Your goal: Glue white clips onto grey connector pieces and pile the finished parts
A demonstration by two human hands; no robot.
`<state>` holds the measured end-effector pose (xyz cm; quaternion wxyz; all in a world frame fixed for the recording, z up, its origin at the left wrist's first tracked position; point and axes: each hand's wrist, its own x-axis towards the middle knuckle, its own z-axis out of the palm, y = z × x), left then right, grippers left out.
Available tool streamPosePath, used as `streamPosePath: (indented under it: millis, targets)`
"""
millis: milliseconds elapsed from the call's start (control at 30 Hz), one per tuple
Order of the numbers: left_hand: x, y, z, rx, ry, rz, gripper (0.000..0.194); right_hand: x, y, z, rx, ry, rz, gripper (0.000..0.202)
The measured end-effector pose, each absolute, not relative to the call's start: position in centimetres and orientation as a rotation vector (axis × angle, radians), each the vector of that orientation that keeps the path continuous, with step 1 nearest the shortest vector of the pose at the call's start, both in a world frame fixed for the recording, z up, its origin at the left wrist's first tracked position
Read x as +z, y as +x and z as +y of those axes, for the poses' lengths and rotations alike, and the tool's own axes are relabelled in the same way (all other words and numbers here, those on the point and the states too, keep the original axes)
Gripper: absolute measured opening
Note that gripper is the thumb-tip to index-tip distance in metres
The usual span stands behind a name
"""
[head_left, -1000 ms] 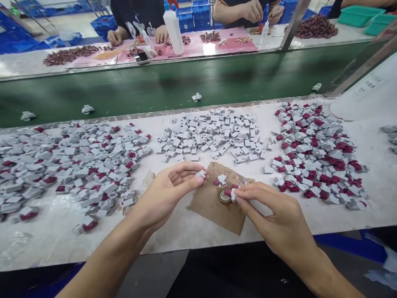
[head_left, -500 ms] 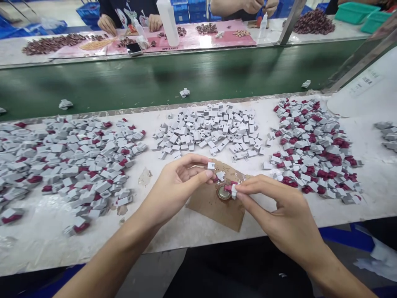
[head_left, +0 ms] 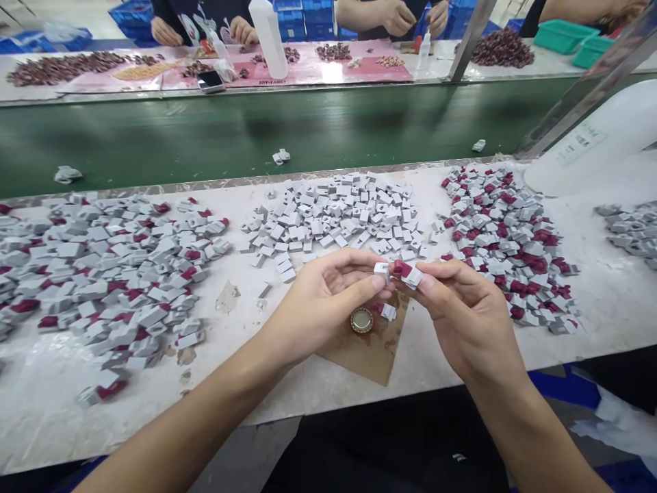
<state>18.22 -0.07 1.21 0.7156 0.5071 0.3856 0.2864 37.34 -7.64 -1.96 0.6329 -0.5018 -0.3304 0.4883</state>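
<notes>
My left hand [head_left: 328, 298] pinches a small grey block [head_left: 382, 272] between thumb and fingertips. Close to its right, my right hand [head_left: 462, 308] grips a maroon-and-grey piece [head_left: 408, 274], its maroon end facing the grey block. Whether the two pieces touch is hard to tell. Below the hands, a round metal cap [head_left: 361, 320] rests on a brown cardboard piece [head_left: 359, 356], with another maroon-and-grey piece [head_left: 389, 312] beside it. Behind the hands is a pile of plain grey blocks [head_left: 339, 209].
Piles of maroon-and-grey pieces lie left [head_left: 113, 274] and right [head_left: 508, 239]. A large white container [head_left: 590, 144] stands at the right. Beyond runs a green belt [head_left: 205, 137] carrying a few pieces. People's hands [head_left: 400, 19] work across it.
Both hands have moved up and closer together, bringing the held pieces nearly end to end. The cap is now uncovered. The whole view has shifted slightly.
</notes>
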Motion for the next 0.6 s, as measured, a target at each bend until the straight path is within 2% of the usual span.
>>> streamPosePath:
  millis: [367, 600]
  targets:
    - [1.9, 18.4, -0.4, 0.580, 1.243, 0.899, 0.019, -1.1, 37.9, -7.8, 1.047, -1.206, -1.004, 0.003]
    - [2.9, 19.4, 1.7, 0.561, 1.368, 0.850, 0.009, 0.5, 39.5, -6.2, 1.016, -1.231, -1.062, 0.013]
